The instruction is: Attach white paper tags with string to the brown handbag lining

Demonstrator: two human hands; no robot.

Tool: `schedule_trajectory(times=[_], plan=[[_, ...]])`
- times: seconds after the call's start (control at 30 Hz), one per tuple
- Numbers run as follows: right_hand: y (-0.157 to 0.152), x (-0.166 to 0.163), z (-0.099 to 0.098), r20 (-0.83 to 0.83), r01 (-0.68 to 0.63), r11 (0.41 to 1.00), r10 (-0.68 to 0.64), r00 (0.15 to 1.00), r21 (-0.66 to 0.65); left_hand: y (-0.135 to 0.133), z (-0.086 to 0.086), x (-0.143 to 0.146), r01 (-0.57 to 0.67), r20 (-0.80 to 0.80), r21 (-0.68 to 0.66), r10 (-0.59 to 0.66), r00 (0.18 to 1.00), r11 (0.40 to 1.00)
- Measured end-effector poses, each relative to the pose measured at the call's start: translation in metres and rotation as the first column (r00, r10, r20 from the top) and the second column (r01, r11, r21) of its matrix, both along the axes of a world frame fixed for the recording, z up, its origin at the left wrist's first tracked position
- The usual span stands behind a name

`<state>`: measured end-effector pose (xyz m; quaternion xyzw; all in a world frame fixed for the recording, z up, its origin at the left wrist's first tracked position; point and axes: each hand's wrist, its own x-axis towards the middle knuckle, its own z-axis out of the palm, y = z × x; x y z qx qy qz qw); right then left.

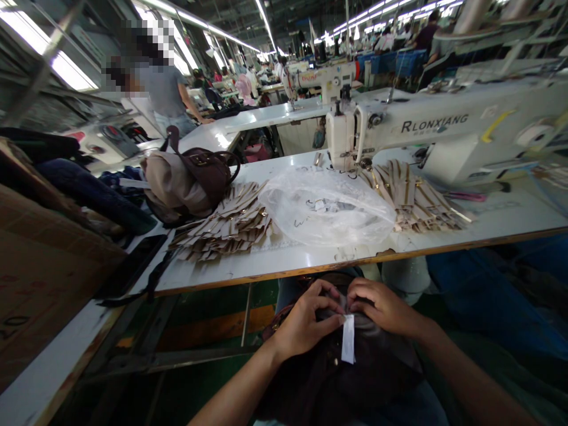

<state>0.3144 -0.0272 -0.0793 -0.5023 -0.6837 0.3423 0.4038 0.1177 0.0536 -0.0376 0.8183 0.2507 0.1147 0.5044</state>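
Note:
Both my hands work in my lap, below the table's front edge, on a dark brown piece of fabric or leather (pixel 337 373). My left hand (pixel 306 319) pinches the dark piece, and a small white label (pixel 348 338) hangs at its fingertips. My right hand (pixel 381 305) has its fingers curled and pressed onto the same dark piece, right next to the left hand. What lies under the fingertips is hidden.
A white sewing table (pixel 310 257) holds a clear plastic bag (pixel 326 207), two piles of beige strips (pixel 231 228) (pixel 412 198), a brown handbag (pixel 190 177) and a white sewing machine (pixel 444 127). A cardboard box (pixel 39 260) stands left. A person (pixel 166 89) stands further back.

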Motion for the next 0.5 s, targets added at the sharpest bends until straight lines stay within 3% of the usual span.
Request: schedule_trajectory(times=[0.17, 0.3, 0.37, 0.5], plan=[[-0.002, -0.006, 0.003, -0.013, 0.006, 0.999, -0.005, 1.000, 0.050, 0.000, -0.001, 0.001, -0.024, 0.021, -0.002, 0.024, 0.999, 1.000], [-0.013, -0.007, 0.016, 0.025, 0.137, 0.977, -0.143, 0.989, 0.161, -0.001, -0.005, 0.001, -0.046, 0.034, 0.012, 0.046, 0.998, 0.999], [-0.020, -0.011, 0.022, 0.072, 0.184, 0.958, -0.205, 0.976, 0.222, -0.001, -0.007, 0.001, -0.045, 0.042, 0.015, 0.045, 0.998, 0.999], [-0.027, -0.026, 0.025, 0.264, 0.135, 0.959, -0.202, 0.943, 0.251, 0.000, -0.008, 0.000, -0.039, 0.046, 0.029, 0.038, 0.998, 0.999]])
